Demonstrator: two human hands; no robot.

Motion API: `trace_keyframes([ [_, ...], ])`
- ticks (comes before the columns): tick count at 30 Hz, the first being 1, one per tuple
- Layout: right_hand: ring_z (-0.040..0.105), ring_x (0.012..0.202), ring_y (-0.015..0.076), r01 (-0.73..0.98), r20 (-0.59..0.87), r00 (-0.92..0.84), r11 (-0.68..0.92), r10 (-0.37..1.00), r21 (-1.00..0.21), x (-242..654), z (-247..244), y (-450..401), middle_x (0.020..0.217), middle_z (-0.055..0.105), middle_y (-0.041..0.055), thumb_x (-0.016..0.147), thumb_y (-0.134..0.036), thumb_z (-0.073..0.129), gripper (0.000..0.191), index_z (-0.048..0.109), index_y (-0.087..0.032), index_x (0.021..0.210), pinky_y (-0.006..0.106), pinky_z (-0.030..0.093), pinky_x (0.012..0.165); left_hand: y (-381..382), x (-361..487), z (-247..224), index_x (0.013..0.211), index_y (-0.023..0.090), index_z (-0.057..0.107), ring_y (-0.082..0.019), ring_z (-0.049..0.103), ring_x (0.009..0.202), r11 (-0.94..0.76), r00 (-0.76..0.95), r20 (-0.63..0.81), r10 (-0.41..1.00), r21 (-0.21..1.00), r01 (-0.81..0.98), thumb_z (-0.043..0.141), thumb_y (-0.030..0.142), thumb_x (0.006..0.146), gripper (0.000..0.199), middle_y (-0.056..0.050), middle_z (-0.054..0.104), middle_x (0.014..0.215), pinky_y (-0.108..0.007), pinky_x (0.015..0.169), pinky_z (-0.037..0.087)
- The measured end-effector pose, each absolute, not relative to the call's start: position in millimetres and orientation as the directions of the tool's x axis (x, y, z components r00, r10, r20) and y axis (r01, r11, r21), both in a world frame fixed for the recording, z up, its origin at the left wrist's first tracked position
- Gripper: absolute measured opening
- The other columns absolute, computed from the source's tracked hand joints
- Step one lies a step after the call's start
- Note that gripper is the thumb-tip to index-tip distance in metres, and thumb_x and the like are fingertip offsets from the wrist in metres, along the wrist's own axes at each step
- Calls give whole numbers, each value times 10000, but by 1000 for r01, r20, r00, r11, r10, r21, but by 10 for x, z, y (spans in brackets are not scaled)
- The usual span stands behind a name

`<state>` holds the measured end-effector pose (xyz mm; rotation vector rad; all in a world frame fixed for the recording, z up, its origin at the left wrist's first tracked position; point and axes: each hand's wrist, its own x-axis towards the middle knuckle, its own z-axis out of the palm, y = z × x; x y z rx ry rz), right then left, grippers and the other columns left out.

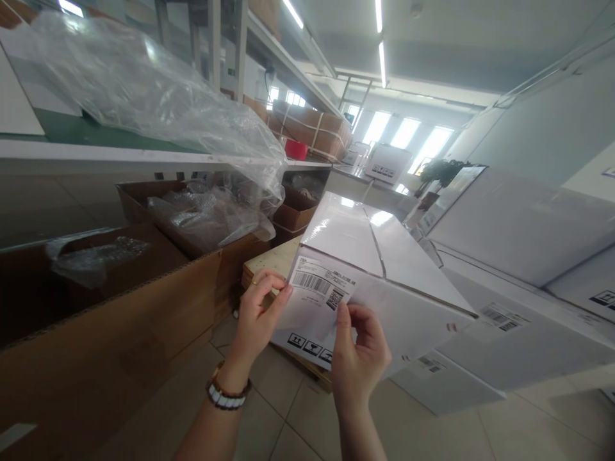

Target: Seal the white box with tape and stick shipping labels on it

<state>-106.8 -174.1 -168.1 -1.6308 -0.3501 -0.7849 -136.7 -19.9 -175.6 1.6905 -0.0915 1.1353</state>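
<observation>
A white label (317, 282) with a barcode and a square code lies against the upper left of the near side of a white carton (394, 307). My left hand (262, 307) pinches the label's left edge between thumb and finger. My right hand (359, 346) pinches its lower right corner, close to the square code, with the other fingers curled. Black handling symbols (311, 346) are printed below on the same side, partly behind my right hand. I cannot tell how much of the label touches the carton.
The carton stands on a wooden pallet (276, 256). More white cartons (523, 224) are stacked on the right. Open brown boxes (158, 320) with clear plastic stand on the left, below a green-topped bench (72, 131) draped with plastic film (163, 89).
</observation>
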Motion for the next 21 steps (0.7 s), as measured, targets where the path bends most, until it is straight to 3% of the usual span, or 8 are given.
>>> trace_keyframes([
  [21,595,581,144,602,701,678,-380,-222,-702,-1040,-1576,-1704,661,665,4,887,-434,673,285,692,-182,756,264,466,607,-211,-1269,-1787,763,206,561,-178,543,829,-441,537,707,461,707,-553,579,247,963,205,-2,556,823,-303,782,427],
])
